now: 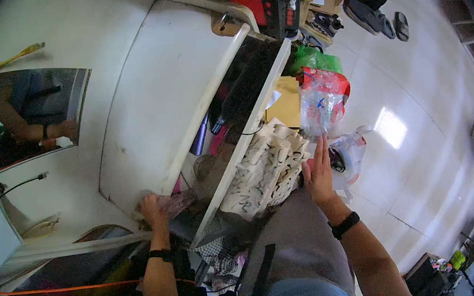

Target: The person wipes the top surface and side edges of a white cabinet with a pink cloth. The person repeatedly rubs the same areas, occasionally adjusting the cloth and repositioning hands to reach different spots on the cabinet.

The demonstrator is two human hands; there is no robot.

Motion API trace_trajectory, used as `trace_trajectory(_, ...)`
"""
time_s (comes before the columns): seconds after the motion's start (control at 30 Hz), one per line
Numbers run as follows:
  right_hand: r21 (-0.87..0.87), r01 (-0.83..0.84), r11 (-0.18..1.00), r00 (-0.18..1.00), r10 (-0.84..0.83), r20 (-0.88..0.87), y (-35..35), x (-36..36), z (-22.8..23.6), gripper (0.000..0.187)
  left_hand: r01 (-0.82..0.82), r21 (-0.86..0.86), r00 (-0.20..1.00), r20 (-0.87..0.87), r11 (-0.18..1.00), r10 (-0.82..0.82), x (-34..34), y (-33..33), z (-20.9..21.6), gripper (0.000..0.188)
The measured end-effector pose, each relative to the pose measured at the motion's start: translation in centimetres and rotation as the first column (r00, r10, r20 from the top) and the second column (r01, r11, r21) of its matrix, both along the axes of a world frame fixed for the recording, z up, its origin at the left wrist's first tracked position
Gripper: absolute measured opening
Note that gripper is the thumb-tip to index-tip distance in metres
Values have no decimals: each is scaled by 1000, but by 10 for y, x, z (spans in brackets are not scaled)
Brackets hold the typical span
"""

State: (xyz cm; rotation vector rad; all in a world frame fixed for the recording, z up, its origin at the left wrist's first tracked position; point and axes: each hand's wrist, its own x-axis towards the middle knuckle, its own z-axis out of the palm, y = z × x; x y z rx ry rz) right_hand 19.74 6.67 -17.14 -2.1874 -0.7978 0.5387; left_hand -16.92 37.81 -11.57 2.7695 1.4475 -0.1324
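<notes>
While left hand grips pinkish translucent crumpled plastic bag at near end of pulled-out white drawer, right hand extends straight fingers, gripping nothing. Bag probably light, soft, slippery; gathered folds seem best hold.

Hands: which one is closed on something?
The left hand, curled on crumpled translucent plastic to the left of the white drawer front. The right hand, across that panel, has its fingers extended.

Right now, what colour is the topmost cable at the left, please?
The cable is yellow, showing best in the head view.
</notes>
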Motion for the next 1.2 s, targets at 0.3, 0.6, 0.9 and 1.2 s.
trace_trajectory(0.3,-70,-61,996,998,63,23,-2,-16,-5,72,136,7,954,269,991,-133,165,22,4,32)
trace_trajectory(0.6,45,-157,987,985,153,80,41,-17,12,74,-143,-136,980,117,980,160,44,18,19,37)
trace_trajectory(0.9,43,-185,982,979,180,94,69,-38,20,73,108,96,915,380,989,-137,172,52,0,30)
trace_trajectory(1.2,47,-246,968,951,231,207,98,-17,36,73,-26,-42,976,213,999,35,49,23,16,36)
